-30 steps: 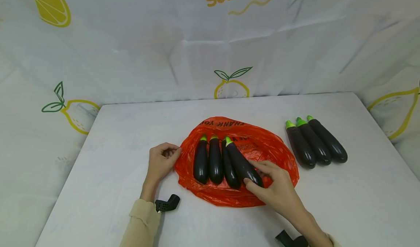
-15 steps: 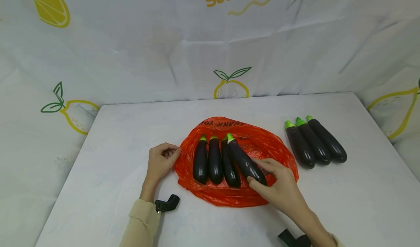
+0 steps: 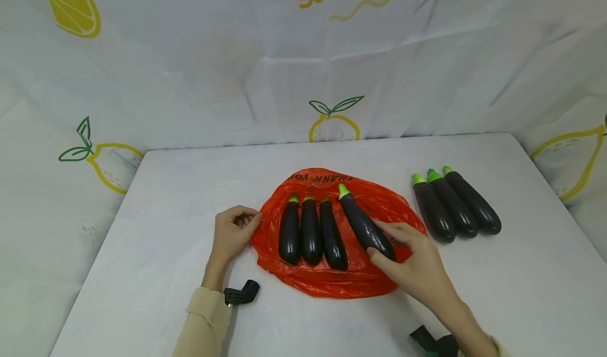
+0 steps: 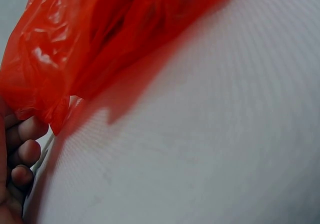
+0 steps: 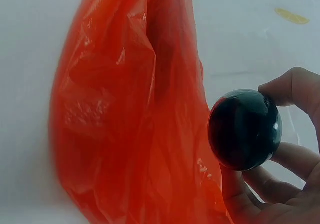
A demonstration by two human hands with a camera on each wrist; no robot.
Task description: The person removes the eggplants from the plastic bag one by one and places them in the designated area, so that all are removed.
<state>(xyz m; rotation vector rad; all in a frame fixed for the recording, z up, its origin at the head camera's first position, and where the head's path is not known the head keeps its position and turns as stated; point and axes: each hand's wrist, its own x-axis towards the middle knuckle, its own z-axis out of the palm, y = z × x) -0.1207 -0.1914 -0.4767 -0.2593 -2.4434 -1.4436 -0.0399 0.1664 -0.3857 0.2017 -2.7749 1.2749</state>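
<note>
A red plastic bag [image 3: 327,288] lies spread on the table with its mouth facing up. Three dark purple eggplants [image 3: 310,233] rest side by side in it. My right hand [image 3: 417,262] holds a fourth eggplant [image 3: 362,222] by its rounded lower end, tilted, over the bag's right part. Seen end-on in the right wrist view, that eggplant [image 5: 245,130] sits between thumb and fingers, clear of the bag's side. At the bag's left edge my left hand [image 3: 234,233] pinches the plastic; the left wrist view has its curled fingers [image 4: 25,151] beside the red film.
Three more eggplants [image 3: 455,207] with green stems lie together on the white table [image 3: 156,251], right of the bag. A white curtain [image 3: 213,72] with lemon prints hangs behind the table. Black wrist devices [image 3: 242,293] sit near both forearms.
My right hand has moved right and slightly away from me with its eggplant, which now stands apart from the three in the bag. My left hand has stayed at the bag's edge.
</note>
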